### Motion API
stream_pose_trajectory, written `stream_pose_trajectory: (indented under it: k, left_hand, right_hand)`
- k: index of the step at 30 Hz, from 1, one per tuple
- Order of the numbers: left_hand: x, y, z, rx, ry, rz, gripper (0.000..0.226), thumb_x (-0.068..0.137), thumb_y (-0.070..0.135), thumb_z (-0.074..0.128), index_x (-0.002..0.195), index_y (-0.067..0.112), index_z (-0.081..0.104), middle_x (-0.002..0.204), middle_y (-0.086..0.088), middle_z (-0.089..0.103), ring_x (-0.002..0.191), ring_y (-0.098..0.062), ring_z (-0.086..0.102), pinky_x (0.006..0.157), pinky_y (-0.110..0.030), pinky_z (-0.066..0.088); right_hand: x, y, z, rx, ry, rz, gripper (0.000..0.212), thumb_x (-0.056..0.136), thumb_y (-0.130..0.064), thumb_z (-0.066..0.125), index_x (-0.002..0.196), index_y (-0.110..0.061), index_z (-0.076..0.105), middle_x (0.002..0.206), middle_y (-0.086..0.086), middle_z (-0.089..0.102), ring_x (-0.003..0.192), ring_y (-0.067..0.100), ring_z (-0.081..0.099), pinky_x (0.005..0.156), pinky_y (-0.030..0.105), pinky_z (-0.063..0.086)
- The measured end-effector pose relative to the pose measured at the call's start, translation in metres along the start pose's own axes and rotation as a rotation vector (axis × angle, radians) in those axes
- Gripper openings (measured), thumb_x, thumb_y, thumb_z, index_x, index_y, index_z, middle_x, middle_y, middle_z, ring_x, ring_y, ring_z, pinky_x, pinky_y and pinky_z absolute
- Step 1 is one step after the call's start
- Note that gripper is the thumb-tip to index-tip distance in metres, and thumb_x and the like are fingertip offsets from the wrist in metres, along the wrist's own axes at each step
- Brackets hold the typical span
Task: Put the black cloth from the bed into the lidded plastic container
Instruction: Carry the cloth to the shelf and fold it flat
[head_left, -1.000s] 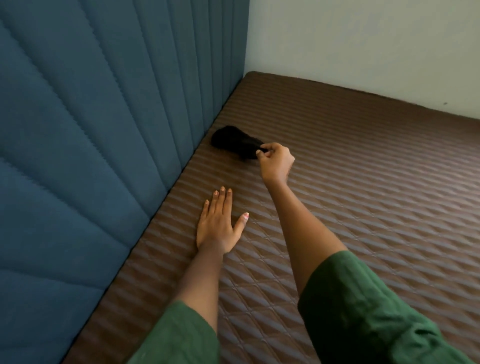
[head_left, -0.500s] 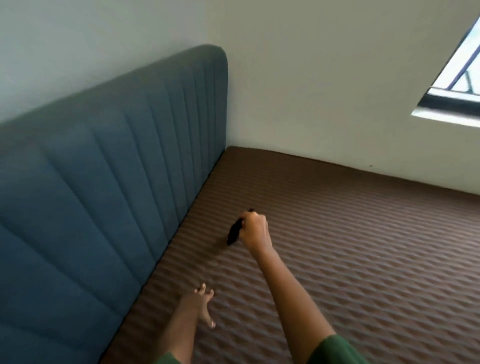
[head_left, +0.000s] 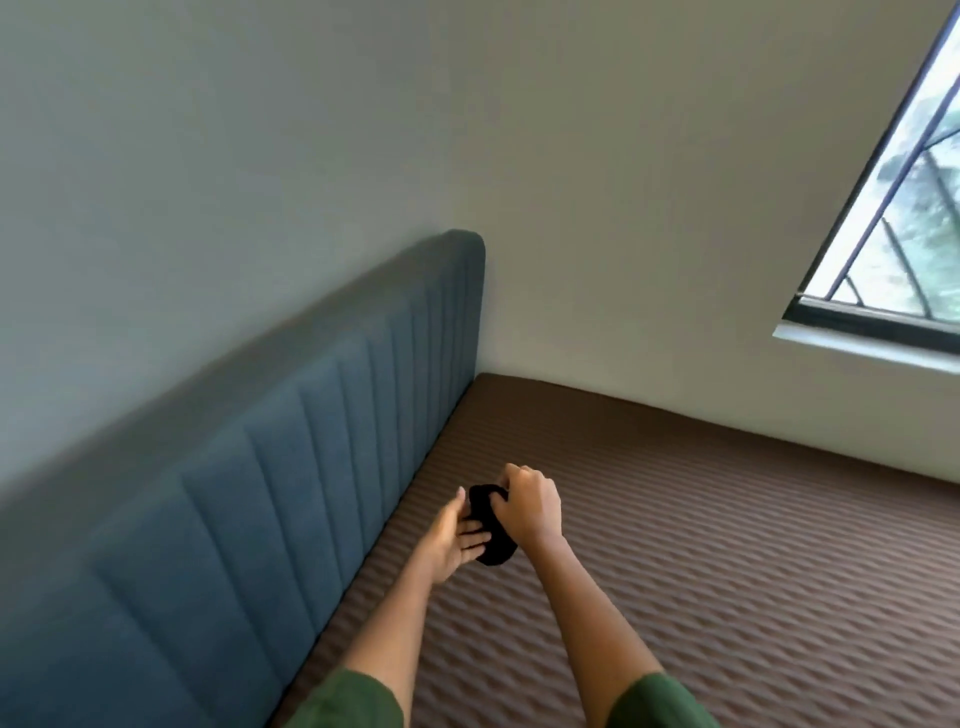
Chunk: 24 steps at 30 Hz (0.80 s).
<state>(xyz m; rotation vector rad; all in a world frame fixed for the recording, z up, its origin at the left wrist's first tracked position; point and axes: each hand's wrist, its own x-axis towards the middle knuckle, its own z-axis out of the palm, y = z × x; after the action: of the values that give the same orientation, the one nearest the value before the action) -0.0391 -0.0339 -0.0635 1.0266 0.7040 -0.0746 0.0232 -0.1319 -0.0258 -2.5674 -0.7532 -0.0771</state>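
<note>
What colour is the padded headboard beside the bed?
The headboard is a dusty teal blue with vertical stitched panels, seen clearly in the head view.

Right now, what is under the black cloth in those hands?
The left hand, open, touches the black cloth from its lower left; the right hand grips its top. Beneath is the brown mattress. The patch right behind the cloth is hidden.

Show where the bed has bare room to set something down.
The mattress is bare rightward to the wall under the window, and ahead to the corner. Crowded where the left hand and right hand meet on the black cloth by the headboard.
</note>
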Motion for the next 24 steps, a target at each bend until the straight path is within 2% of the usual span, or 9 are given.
stream_pose_trajectory:
  k: [5,8,10,12,16,18,20,22,24]
  left_hand:
    - [-0.077,0.043,0.011,-0.059,-0.073,0.077,0.064,0.090,0.058,0.035,0.128,0.008,0.050,0.126,-0.022,0.056,0.110,-0.035,0.058,0.096,-0.045,0.047]
    - [-0.137,0.061,0.009,-0.038,-0.115,0.132,0.060,0.089,0.058,0.040,0.117,0.007,0.057,0.108,-0.015,0.063,0.093,-0.025,0.064,0.078,-0.038,0.055]
    - [-0.173,0.070,0.004,0.006,-0.145,0.176,0.052,0.091,0.052,0.044,0.111,0.007,0.060,0.101,-0.012,0.066,0.089,-0.022,0.065,0.068,-0.033,0.055]
    - [-0.211,0.073,-0.006,0.073,-0.139,0.235,0.045,0.094,0.040,0.045,0.117,0.003,0.059,0.103,-0.014,0.065,0.086,-0.022,0.063,0.066,-0.031,0.053]
    - [-0.274,0.055,-0.031,0.195,-0.010,0.350,0.037,0.096,0.019,0.045,0.123,-0.005,0.053,0.085,-0.015,0.062,0.074,-0.024,0.059,0.060,-0.031,0.048]
    - [-0.306,0.041,-0.044,0.278,0.051,0.400,0.036,0.095,0.010,0.045,0.124,-0.010,0.050,0.092,-0.023,0.065,0.083,-0.034,0.062,0.071,-0.038,0.052]
    - [-0.332,0.027,-0.054,0.526,0.166,0.432,0.036,0.094,0.009,0.046,0.125,-0.009,0.052,0.121,-0.030,0.059,0.112,-0.039,0.057,0.094,-0.043,0.048]
    - [-0.355,0.018,-0.060,0.862,0.252,0.514,0.032,0.094,0.013,0.047,0.120,0.000,0.061,0.126,-0.019,0.061,0.118,-0.030,0.056,0.093,-0.029,0.042]
    - [-0.371,0.016,-0.063,1.070,0.246,0.601,0.028,0.093,0.013,0.047,0.113,0.005,0.065,0.120,-0.014,0.066,0.115,-0.026,0.058,0.087,-0.025,0.042]
  right_hand:
    - [-0.033,-0.052,-0.057,0.019,0.045,-0.058,0.016,0.083,-0.024,0.055,0.096,-0.015,0.058,0.089,0.007,0.072,0.083,0.030,0.068,0.067,0.034,0.051]
    - [-0.067,-0.087,-0.083,-0.013,0.087,-0.114,0.016,0.085,-0.028,0.053,0.096,-0.016,0.056,0.090,0.006,0.071,0.083,0.029,0.068,0.065,0.033,0.049]
    - [-0.092,-0.111,-0.095,-0.002,0.127,-0.150,0.020,0.087,-0.032,0.051,0.098,-0.016,0.057,0.092,0.005,0.071,0.084,0.027,0.067,0.063,0.031,0.046]
    - [-0.123,-0.134,-0.103,0.034,0.163,-0.179,0.024,0.089,-0.034,0.049,0.100,-0.015,0.059,0.094,0.005,0.071,0.086,0.025,0.067,0.063,0.030,0.042]
    - [-0.199,-0.172,-0.113,0.152,0.186,-0.196,0.024,0.092,-0.027,0.045,0.094,-0.011,0.063,0.093,0.011,0.070,0.089,0.028,0.064,0.071,0.037,0.049]
    - [-0.238,-0.188,-0.119,0.192,0.170,-0.209,0.023,0.091,-0.022,0.046,0.093,-0.009,0.065,0.093,0.012,0.071,0.089,0.028,0.065,0.074,0.039,0.050]
    - [-0.270,-0.196,-0.124,0.228,0.117,-0.217,0.022,0.090,-0.018,0.047,0.094,-0.010,0.067,0.094,0.011,0.072,0.089,0.027,0.066,0.075,0.037,0.049]
    - [-0.300,-0.198,-0.132,0.242,0.065,-0.182,0.021,0.087,-0.017,0.048,0.093,-0.013,0.067,0.094,0.009,0.073,0.089,0.026,0.067,0.074,0.034,0.047]
    - [-0.318,-0.196,-0.139,0.232,0.039,-0.110,0.021,0.084,-0.017,0.048,0.093,-0.017,0.066,0.094,0.007,0.073,0.090,0.027,0.067,0.072,0.033,0.048]
